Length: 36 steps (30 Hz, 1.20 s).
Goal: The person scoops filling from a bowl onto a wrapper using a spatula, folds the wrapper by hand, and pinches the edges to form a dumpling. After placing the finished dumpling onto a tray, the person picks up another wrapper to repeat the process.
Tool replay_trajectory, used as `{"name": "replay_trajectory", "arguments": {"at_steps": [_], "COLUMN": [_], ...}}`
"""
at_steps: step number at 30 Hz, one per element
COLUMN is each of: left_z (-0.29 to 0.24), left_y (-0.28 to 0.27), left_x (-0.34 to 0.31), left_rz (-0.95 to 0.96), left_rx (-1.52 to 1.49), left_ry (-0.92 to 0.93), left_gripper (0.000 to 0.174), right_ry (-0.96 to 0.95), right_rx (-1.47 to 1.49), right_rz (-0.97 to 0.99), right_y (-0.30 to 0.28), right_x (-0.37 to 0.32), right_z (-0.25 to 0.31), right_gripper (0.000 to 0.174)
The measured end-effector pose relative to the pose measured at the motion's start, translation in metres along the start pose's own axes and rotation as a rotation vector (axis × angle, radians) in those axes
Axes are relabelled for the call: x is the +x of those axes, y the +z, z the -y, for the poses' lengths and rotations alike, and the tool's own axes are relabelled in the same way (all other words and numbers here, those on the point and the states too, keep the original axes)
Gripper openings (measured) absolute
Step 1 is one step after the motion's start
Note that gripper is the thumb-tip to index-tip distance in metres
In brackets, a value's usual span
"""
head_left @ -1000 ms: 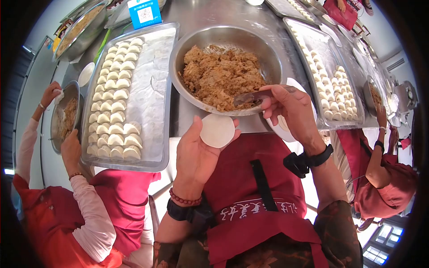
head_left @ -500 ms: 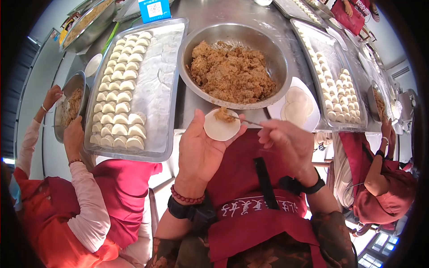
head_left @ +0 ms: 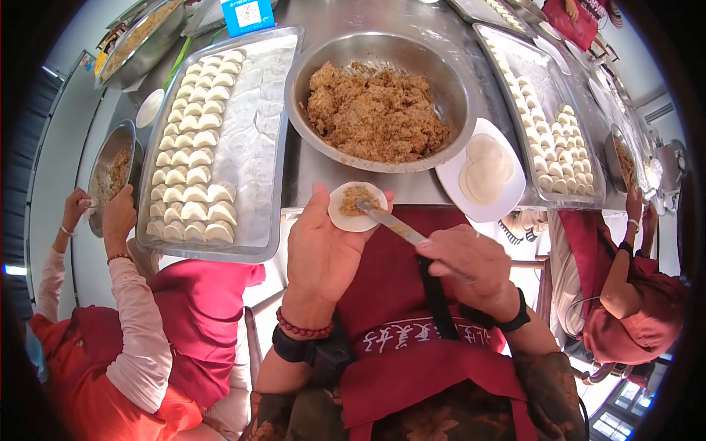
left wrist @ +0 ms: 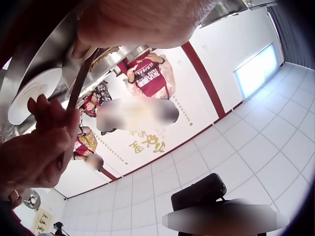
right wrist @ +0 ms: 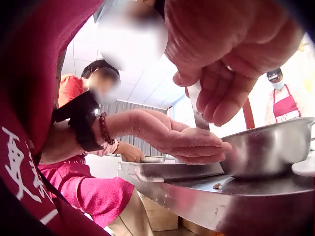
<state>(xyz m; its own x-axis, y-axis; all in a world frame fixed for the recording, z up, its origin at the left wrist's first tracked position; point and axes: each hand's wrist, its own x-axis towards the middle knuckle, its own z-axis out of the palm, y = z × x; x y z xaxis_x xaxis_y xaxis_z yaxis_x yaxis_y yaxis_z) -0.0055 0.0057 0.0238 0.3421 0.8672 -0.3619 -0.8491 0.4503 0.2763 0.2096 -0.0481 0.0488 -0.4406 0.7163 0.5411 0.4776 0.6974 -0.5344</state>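
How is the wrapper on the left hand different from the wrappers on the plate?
The held wrapper has brown filling on it; the plate wrappers show none.
The held wrapper lies on the left hand; the plate wrappers lie on the white plate.
The held wrapper is by itself; the plate wrappers overlap each other.
Both kinds are pale and roundish.

The dumpling wrapper [head_left: 344,220], bare at first, now carries minced filling [head_left: 359,197], spread from its far edge toward the middle; the right hand [head_left: 476,266] has brought the metal spatula [head_left: 401,230] nearer from the mixing bowl [head_left: 450,95].
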Motion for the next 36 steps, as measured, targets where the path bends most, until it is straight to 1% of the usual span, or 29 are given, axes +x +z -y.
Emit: {"name": "replay_trajectory", "arguments": {"at_steps": [3, 4, 5, 7, 8, 11, 12, 15, 18, 21, 24, 27, 28, 31, 35, 36], "left_z": [-0.001, -0.001, 0.0, 0.0, 0.001, 0.001, 0.001, 0.001, 0.002, 0.002, 0.004, 0.008, 0.01, 0.014, 0.014, 0.013], "left_y": [-0.007, -0.009, -0.01, -0.012, -0.013, -0.008, -0.008, -0.01, -0.023, -0.034, -0.042, -0.054, -0.062, -0.078, -0.082, -0.081], "left_x": [0.0, 0.0, 0.0, 0.001, 0.0, -0.003, -0.003, -0.003, -0.006, -0.014, -0.019, -0.017, -0.013, -0.005, 0.002, 0.004], "left_rz": [0.023, 0.041, 0.058, 0.026, 0.009, 0.018, 0.019, 0.012, -0.008, -0.035, -0.083, -0.091, -0.091, -0.092, -0.114, -0.115], "left_rx": [0.0, 0.002, 0.005, -0.011, -0.02, -0.006, 0.018, 0.051, 0.026, 0.049, 0.063, 0.024, 0.014, -0.031, -0.061, -0.047], "left_ry": [-0.005, -0.006, -0.009, -0.019, -0.023, -0.036, -0.035, -0.042, -0.061, -0.074, -0.087, -0.137, -0.141, -0.14, -0.14, -0.14], "left_gripper": [0.058, 0.058, 0.058, 0.058, 0.059, 0.059, 0.056, 0.053, 0.055, 0.059, 0.057, 0.053, 0.053, 0.054, 0.054, 0.051], "right_ry": [0.43, 0.506, 0.498, 0.48, 0.439, 0.035, -0.014, -0.032, -0.032, 0.057, 0.513, 0.757, 0.792, 0.895, 0.91, 0.906], "right_rx": [0.394, 0.457, 0.479, 0.522, 0.441, 0.151, 0.095, 0.014, 0.06, 0.188, 0.464, 0.752, 0.783, 0.809, 0.831, 0.835], "right_rz": [-0.137, -0.195, -0.205, -0.224, -0.167, -0.104, -0.062, -0.002, 0.047, 0.013, -0.081, -0.331, -0.344, -0.36, -0.4, -0.406], "right_y": [-0.008, -0.006, -0.002, 0.004, 0.007, 0.017, 0.019, 0.031, 0.027, 0.022, 0.015, 0.032, 0.035, 0.042, 0.05, 0.051], "right_x": [-0.006, -0.006, -0.006, -0.005, -0.007, -0.001, -0.001, -0.008, -0.014, -0.027, -0.029, -0.025, -0.025, -0.017, -0.016, -0.017], "right_z": [0.01, 0.01, 0.01, 0.009, 0.007, 0.001, 0.0, -0.005, -0.008, -0.014, -0.012, -0.022, -0.027, -0.034, -0.043, -0.045], "right_gripper": [0.026, 0.023, 0.022, 0.021, 0.025, 0.033, 0.038, 0.037, 0.036, 0.032, 0.028, 0.031, 0.036, 0.038, 0.04, 0.04]}}
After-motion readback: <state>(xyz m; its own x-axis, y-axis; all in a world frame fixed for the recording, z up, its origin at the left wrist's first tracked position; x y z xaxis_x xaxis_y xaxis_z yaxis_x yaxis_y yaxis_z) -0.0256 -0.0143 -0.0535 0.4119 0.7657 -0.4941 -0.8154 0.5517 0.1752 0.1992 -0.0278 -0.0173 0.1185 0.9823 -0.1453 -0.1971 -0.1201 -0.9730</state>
